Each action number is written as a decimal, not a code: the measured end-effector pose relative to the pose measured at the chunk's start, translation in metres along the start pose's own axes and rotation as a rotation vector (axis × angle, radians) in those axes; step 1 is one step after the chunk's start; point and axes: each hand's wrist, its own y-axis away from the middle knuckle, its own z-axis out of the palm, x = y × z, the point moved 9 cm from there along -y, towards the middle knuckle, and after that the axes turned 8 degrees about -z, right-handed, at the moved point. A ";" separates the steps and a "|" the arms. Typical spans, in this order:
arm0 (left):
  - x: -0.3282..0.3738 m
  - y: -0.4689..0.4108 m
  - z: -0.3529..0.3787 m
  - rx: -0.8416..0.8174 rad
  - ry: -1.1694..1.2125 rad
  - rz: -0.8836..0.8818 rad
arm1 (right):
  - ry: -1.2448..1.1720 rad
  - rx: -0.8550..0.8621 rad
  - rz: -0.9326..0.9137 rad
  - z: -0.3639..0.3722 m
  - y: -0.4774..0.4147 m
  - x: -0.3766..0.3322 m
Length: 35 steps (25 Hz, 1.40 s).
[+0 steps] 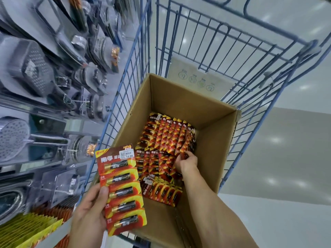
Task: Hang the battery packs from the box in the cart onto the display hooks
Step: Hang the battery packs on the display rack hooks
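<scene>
The left hand [89,217] pinches one battery pack [121,190] by its lower edge, thumb on the front, holding it clear of the cardboard box [211,133] in the wire cart [125,97]. This likely frees the right hand [188,161], whose fingers curl round stacked packs [168,140] inside.

One camera only, worn on the person's head, looking forward and steeply down into the blue wire cart [136,68] and the open cardboard box [211,140] standing in it. It sits near: both forearms enter from the bottom edge. The left hand [89,212] and its battery pack [121,188] loom large in the foreground. The right hand [188,161] lies farther off, among the battery packs [166,136] inside the box. The wide lens bows the cart's bars. Blurred display shelving [44,77] lines the left edge; pale floor [286,176] fills the right.
</scene>
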 end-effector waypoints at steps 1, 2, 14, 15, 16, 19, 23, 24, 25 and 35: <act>0.005 0.004 0.000 -0.018 0.004 0.015 | -0.230 -0.117 0.083 0.004 0.015 0.004; 0.011 0.010 0.000 -0.032 0.014 0.029 | -0.283 -0.215 0.093 0.001 0.034 0.001; 0.053 0.110 -0.053 -0.109 0.239 0.236 | 0.687 -1.320 -0.630 -0.085 0.314 -0.041; 0.052 0.124 -0.061 -0.086 0.267 0.267 | 0.705 -1.374 -0.642 -0.092 0.332 -0.038; 0.049 0.139 -0.070 -0.063 0.290 0.302 | 0.719 -1.428 -0.641 -0.099 0.349 -0.033; 0.030 0.189 -0.098 0.001 0.372 0.417 | 0.760 -1.558 -0.645 -0.120 0.391 -0.014; -0.015 0.254 -0.153 0.145 0.489 0.534 | 0.907 -1.722 -0.650 -0.156 0.425 0.035; -0.026 0.270 -0.166 0.173 0.514 0.556 | 0.929 -1.758 -0.632 -0.165 0.430 0.049; -0.038 0.286 -0.178 0.211 0.526 0.579 | 0.956 -1.798 -0.623 -0.174 0.436 0.065; -0.181 0.434 -0.331 0.591 0.839 0.748 | 1.326 -2.153 -0.514 -0.314 0.505 0.257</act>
